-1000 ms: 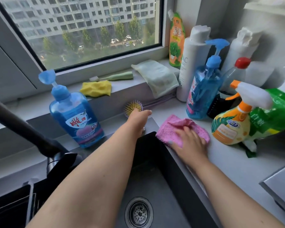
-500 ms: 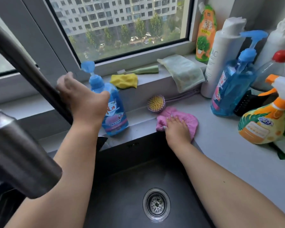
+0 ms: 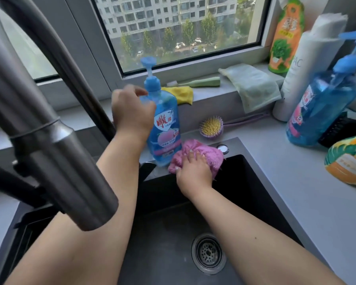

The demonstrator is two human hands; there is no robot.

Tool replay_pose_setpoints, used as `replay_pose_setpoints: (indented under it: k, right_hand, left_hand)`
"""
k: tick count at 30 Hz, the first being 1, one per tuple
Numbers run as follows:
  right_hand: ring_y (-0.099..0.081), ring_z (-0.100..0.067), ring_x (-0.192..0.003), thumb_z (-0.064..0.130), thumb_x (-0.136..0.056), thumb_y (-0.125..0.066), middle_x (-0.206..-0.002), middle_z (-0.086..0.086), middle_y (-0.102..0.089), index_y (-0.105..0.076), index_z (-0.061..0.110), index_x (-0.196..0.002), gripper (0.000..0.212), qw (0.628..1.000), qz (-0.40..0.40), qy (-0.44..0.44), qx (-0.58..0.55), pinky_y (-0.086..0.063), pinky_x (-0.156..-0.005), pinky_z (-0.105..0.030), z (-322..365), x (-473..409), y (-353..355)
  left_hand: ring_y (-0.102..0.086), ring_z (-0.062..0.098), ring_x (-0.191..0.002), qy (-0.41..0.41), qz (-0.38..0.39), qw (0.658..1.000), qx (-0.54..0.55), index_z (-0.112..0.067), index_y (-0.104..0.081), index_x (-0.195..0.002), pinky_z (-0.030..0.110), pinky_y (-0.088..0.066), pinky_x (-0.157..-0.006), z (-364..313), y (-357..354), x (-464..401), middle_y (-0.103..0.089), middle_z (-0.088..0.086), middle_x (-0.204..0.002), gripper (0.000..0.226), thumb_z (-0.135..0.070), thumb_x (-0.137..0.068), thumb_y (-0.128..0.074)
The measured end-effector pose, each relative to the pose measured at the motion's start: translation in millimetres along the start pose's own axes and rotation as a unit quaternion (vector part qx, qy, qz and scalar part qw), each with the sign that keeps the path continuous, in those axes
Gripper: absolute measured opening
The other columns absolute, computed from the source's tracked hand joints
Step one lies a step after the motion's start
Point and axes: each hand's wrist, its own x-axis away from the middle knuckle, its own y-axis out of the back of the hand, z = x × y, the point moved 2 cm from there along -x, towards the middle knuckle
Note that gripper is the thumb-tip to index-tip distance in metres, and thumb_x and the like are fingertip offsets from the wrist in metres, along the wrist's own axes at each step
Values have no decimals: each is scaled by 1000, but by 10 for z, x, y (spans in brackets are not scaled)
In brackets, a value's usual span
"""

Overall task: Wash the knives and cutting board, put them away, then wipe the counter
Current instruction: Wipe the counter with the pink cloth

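My right hand [image 3: 193, 173] grips a bunched pink cloth [image 3: 208, 153] on the back rim of the dark sink [image 3: 162, 233], at the edge of the grey counter [image 3: 286, 171]. My left hand [image 3: 132, 114] curls round the left shoulder of a blue pump soap bottle [image 3: 167, 128], which stands just left of the cloth. No knife or cutting board is in view.
A large dark faucet [image 3: 49, 140] arches across the left foreground. On the counter lie a yellow-bristled brush [image 3: 211, 127], another blue pump bottle [image 3: 321, 108], a white bottle [image 3: 302, 68] and an orange spray bottle [image 3: 347, 161]. A green cloth [image 3: 253, 85] and a yellow cloth [image 3: 183, 93] sit on the sill.
My right hand has slid the pink cloth left along the sink's back rim, bunching it. My left hand went from the rim to the faucet side, then onto the soap bottle.
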Motion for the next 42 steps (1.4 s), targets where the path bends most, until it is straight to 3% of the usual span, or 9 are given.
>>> replay_pose_setpoints:
  k: [3, 8, 18, 21, 26, 30, 33, 37, 42]
  right_hand:
    - [-2, -28, -148, 40, -97, -35, -160, -11, -10, -17, 9, -152, 65, 1000, 17, 13, 6, 0, -120, -39, 72, -14, -49]
    - [-3, -26, -148, 48, -94, -37, -160, -9, -11, -20, 11, -152, 71, 999, 13, 36, -13, -1, -120, -38, -6, 1, -45]
    - [5, -26, -148, 51, -93, -42, -161, -4, 1, -4, 21, -154, 78, 983, 83, 161, 18, 0, -120, -40, 209, -206, -91]
    - [5, -25, -148, 45, -94, -46, -161, 2, -1, -16, 32, -152, 66, 972, 93, 215, 32, 1, -118, -42, 211, -197, -98]
    - [-21, -20, -145, 20, -94, -55, -153, 5, -34, -51, 28, -137, 44, 943, 114, 308, -59, -12, -119, -35, 160, 40, -18]
    - [-59, -18, -95, 18, -94, -53, -101, -1, -64, -67, 18, -107, 19, 939, 141, 176, -259, -48, -90, -37, -105, 411, 115]
    - [-65, -16, -90, 21, -95, -56, -93, 2, -70, -70, 23, -98, 14, 873, 138, 8, -467, -48, -82, -29, -602, 714, 345]
    - [-66, -20, -88, 14, -95, -53, -94, -6, -72, -68, 15, -103, 17, 715, 14, -134, -686, -51, -79, -31, -1168, 1105, 838]
    - [-60, 6, -78, 22, -90, -62, -83, 18, -68, -67, 36, -100, 18, 868, -195, -45, -454, -47, -74, -16, -1608, 1339, 1444]
  left_hand:
    - [-49, 26, -112, 8, 49, 998, -25, -11, -41, -133, 28, -40, -92, -17, 8, -66, -41, 13, -130, 71, -27, -72, -74]
    - [-64, 25, -97, 40, 124, 991, -9, -12, -57, -108, 39, -56, -82, 195, -200, -40, -62, 9, -109, 86, -44, -31, -80]
    - [-54, 19, -110, -68, 54, 996, 4, -16, -50, -123, 30, -45, -93, -137, 157, -54, -56, 4, -121, 85, -35, -52, -91]
    - [-54, 17, -108, -61, 57, 996, 18, -16, -50, -125, 31, -46, -94, -169, 206, -70, -56, 1, -120, 87, -35, -51, -92]
    - [-51, 10, -96, -26, 70, 996, 56, -14, -51, -124, 21, -41, -83, -95, 199, -35, -52, -6, -105, 84, -28, -53, -93]
    - [-56, 15, -98, -20, 96, 993, 63, -16, -52, -121, 29, -47, -88, 10, 122, 19, -55, -4, -106, 83, -26, -50, -94]
    - [-59, 19, -102, -17, 143, 987, 69, -20, -52, -120, 35, -49, -90, 95, -6, 74, -59, -2, -110, 87, -29, -44, -95]
    - [-62, 22, -104, -6, 208, 972, 113, -30, -51, -117, 48, -53, -90, 259, -175, 124, -61, 0, -115, 88, -32, -40, -95]
    - [-53, 26, -117, -41, 215, 975, 49, -19, -42, -132, 43, -45, -98, 193, -113, 188, -54, 8, -126, 92, -21, -54, -92]
